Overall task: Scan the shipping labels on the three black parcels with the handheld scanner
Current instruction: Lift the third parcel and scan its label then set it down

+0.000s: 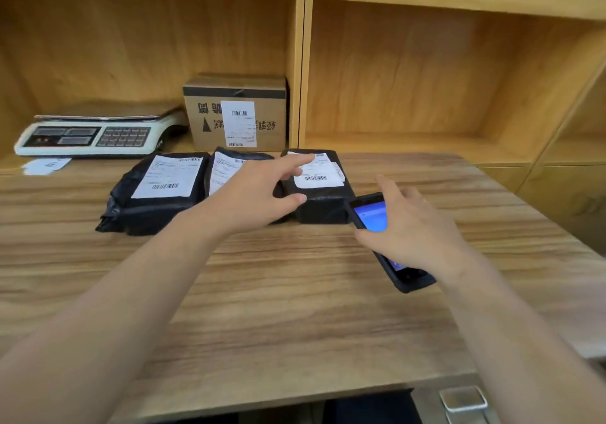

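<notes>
Three black parcels with white shipping labels lie in a row at the far side of the wooden table: the left parcel [154, 191], the middle parcel [229, 164] and the right parcel [323, 191]. My left hand [259, 191] hovers open over the middle parcel, hiding much of it, with its fingers stretched onto the right parcel's label. My right hand [413, 230] grips the black handheld scanner [370, 215], whose blue screen is lit. The scanner's top end points at the right parcel's near corner.
A white electronic scale [95, 135] and a labelled cardboard box [236, 112] stand in the shelf behind the parcels. A slip of paper [46, 165] lies by the scale. The right shelf bay [426, 95] holds nothing. A metal object [462, 399] sits below the table's near edge.
</notes>
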`<state>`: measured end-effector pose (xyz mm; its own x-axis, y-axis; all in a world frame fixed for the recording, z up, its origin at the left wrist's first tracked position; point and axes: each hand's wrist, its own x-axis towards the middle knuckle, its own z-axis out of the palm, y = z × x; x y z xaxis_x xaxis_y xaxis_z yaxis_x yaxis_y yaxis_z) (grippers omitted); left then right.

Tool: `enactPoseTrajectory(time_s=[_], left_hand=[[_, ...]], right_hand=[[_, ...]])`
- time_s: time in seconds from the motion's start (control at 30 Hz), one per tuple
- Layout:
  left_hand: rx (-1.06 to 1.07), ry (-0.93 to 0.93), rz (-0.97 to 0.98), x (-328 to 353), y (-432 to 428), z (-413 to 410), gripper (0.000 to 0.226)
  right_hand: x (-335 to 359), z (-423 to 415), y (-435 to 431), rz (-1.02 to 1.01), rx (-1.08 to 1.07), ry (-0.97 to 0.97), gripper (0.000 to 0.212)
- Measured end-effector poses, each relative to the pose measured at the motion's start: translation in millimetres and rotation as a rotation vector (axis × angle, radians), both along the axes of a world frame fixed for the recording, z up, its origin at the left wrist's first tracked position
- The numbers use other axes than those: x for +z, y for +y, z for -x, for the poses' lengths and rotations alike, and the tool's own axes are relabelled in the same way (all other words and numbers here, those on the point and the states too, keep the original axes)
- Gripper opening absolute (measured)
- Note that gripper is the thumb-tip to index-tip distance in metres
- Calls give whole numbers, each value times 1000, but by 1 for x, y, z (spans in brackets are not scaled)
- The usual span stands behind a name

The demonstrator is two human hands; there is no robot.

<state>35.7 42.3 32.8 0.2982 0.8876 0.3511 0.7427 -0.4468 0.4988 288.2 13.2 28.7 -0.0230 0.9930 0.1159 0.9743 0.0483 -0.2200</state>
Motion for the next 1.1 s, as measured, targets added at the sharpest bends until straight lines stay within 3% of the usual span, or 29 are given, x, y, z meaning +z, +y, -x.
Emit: enactPoseTrajectory(time_s=[0.47, 1.1], left_hand=[[-1, -18, -5, -33, -20, -1, 64], [-1, -30, 34, -42, -30, -2, 63]], right_hand=[[-46, -11, 0, 113, -113, -53, 101], [-54, -11, -3, 91, -140, -95, 108]])
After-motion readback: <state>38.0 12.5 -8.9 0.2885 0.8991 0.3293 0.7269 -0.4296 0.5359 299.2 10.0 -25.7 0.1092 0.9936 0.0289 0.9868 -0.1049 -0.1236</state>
